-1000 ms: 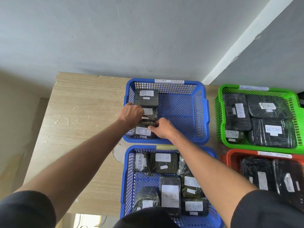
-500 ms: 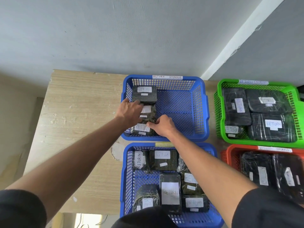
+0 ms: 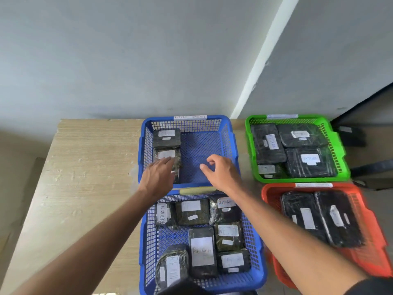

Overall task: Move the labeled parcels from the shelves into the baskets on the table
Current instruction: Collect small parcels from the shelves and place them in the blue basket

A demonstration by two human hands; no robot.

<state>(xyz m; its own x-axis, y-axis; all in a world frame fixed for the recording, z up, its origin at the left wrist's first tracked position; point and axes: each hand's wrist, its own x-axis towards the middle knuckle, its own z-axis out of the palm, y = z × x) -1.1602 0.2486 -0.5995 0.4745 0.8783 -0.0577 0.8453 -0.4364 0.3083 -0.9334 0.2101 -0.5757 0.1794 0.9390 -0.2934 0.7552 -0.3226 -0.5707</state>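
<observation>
Head camera looks down on a wooden table carrying four baskets. Both hands reach over the far blue basket, which holds a column of dark wrapped parcels against its left wall. The left hand lies with fingers straight and flat, fingertips on the middle parcel of that column, gripping nothing. The far parcel sits just beyond it, and a nearer one is mostly hidden under the hand. The right hand hovers over the bare mesh floor of the same basket, fingers loosely curled and holding nothing. A near blue basket is packed with labelled parcels; to the right, a green basket and an orange basket hold larger black ones.
</observation>
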